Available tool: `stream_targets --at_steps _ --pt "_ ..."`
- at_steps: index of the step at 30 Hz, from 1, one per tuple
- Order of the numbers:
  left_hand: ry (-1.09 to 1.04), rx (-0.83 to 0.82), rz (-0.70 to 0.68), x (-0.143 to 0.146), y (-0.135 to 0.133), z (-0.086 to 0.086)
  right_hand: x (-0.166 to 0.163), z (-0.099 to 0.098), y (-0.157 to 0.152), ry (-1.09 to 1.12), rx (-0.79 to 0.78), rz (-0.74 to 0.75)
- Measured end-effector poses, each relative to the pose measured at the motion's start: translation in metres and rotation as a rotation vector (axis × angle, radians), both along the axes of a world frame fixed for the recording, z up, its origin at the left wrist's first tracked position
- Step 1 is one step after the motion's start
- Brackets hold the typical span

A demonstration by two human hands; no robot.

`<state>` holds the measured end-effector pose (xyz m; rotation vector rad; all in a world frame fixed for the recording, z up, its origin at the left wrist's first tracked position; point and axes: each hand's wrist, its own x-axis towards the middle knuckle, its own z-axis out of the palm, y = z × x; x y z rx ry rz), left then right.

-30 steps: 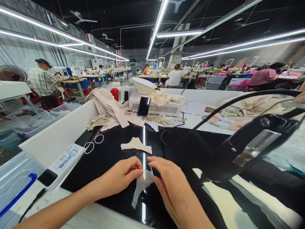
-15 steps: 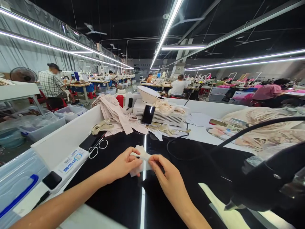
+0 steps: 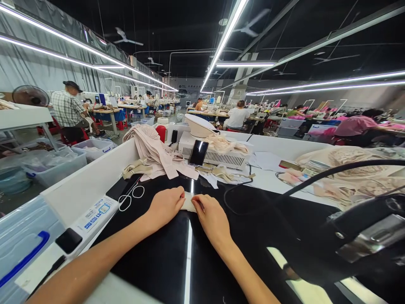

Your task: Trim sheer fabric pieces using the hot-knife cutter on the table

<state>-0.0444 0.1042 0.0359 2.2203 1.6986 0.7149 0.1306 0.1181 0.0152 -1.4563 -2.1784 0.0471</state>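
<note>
A small cream piece of fabric is stretched between my two hands, just above the glossy black tabletop. My left hand pinches its left edge between thumb and fingers. At the opposite edge, my right hand grips it the same way, fingertips closed. Part of the piece is hidden behind the fingers. Beyond the hands lie a heap of pale pink fabric strips and a dark phone leaning against a white vented box.
A black machine with a curved cable stands at the right. White cord loops, a white printed box and a blue-handled plastic bin are on the left. Cream fabric is piled back right. Several people sit at sewing tables beyond.
The cream piece, earlier hanging with a translucent sheet below it, now shows as a narrow band between both hands. My left hand has turned knuckles-up, and both hands have moved slightly farther away.
</note>
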Motion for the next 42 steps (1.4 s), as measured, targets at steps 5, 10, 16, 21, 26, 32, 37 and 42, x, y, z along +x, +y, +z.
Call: stream_targets --at_steps 5,10,16,21,26,32,37,42 --pt "0.192 -0.008 0.011 0.002 0.004 -0.007 -0.003 -0.007 0.001 -0.122 -0.017 -0.056" --pt "0.301 0.006 0.004 0.001 0.007 -0.015 -0.005 -0.010 0.000 -0.152 -0.027 -0.073" --pt "0.337 0.089 -0.013 -0.003 0.009 -0.022 -0.011 -0.001 -0.008 -0.088 0.005 -0.062" --pt "0.293 0.176 -0.058 -0.012 0.004 -0.020 -0.017 0.022 -0.051 0.009 0.045 0.079" --pt "0.257 0.255 -0.124 -0.014 -0.002 -0.015 0.002 0.031 -0.121 0.127 -0.017 0.293" --pt "0.231 0.271 -0.327 0.008 -0.028 -0.011 0.090 0.014 -0.191 0.371 -0.155 0.163" --pt "0.208 0.285 -0.565 0.042 -0.058 -0.010 0.173 -0.005 -0.224 0.365 -0.123 -0.512" --pt "0.286 0.334 -0.745 0.074 -0.087 -0.014 0.197 -0.017 -0.222 0.317 -0.086 -0.664"
